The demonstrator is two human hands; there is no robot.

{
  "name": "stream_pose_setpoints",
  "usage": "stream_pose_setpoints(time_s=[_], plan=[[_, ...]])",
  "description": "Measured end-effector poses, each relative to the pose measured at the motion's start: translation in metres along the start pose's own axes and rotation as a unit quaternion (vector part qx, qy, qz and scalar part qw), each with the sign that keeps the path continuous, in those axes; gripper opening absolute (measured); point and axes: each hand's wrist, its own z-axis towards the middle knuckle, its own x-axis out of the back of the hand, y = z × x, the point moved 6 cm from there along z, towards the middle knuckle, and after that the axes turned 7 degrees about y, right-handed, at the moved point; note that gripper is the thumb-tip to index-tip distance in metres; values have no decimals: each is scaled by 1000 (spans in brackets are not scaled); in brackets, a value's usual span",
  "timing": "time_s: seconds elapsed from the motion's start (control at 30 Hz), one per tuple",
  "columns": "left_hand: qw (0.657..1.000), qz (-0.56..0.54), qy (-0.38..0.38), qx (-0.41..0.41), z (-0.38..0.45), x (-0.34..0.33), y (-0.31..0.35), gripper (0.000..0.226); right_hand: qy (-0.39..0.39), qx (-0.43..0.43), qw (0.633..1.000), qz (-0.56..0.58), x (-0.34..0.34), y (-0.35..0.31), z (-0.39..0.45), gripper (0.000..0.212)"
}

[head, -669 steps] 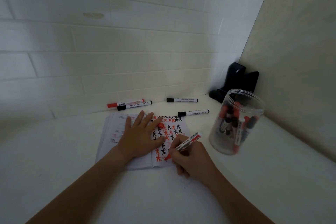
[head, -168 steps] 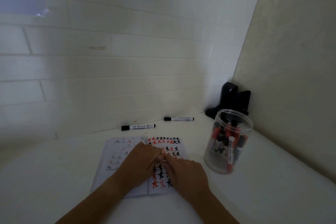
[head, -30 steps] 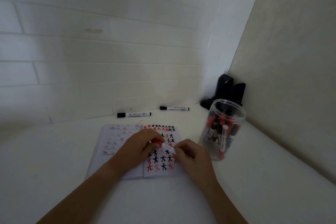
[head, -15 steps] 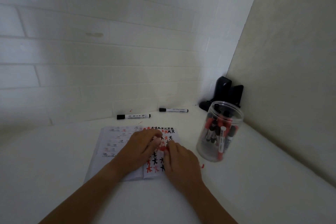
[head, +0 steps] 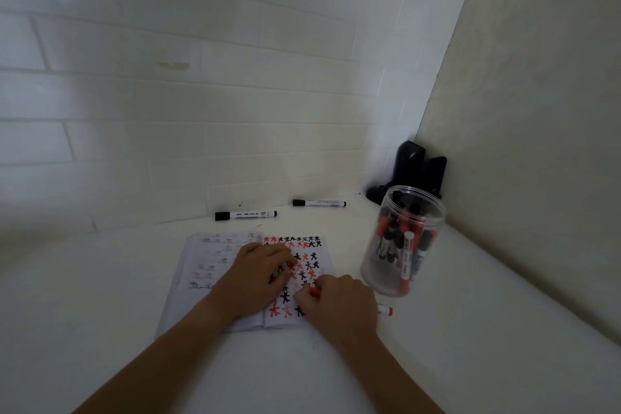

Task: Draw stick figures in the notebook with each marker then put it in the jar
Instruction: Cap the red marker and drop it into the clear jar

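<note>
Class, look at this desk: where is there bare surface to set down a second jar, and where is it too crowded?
Free: the white table left of the notebook, and the near stretch right of the right hand, below the jar. Crowded: the corner around the jar and black stand, and the strip at the wall holding two black markers.

Clear glossy plastic jar point(head: 386, 276); matt paper notebook point(head: 198, 265); glossy wall tiles point(head: 201, 111).

No words, brands or numbers could be read. The two black-capped markers point(head: 246, 215) point(head: 319, 203) by the worktop's back edge carried dark print along their white barrels, too small to make out, as did the markers in the jar point(head: 403, 242). The notebook point(head: 215, 265) showed only drawn figures and faint smudged marks.
</note>
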Motion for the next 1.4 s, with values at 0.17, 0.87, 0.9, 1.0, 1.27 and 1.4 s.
stream_pose_setpoints(time_s=[0.17, 0.87, 0.9, 1.0, 1.27, 1.4], plan=[[1000, -3, 2, -2, -1, 0, 0, 35, -26, -9, 999, -19, -10, 7, 0, 44], [999, -18, -20, -19, -12, -2, 7, 36, 336, 5, 883, 327, 175, 52, 48, 6], [999, -17, -22, -20, -13, -3, 7, 37, 359, -2, 877, 318, 187, 59, 52, 5], [999, -18, -36, -13, -12, -6, 5, 37, 377, -31, 886, 267, 199, 77, 67, 11], [999, -20, -45, -4, -8, -6, 12, 33, 116, -66, 989, 58, 135, 99, 88, 23], [999, -23, -31, -11, -5, 0, 15, 32, 62, -37, 997, 1, 130, 91, 86, 42]])
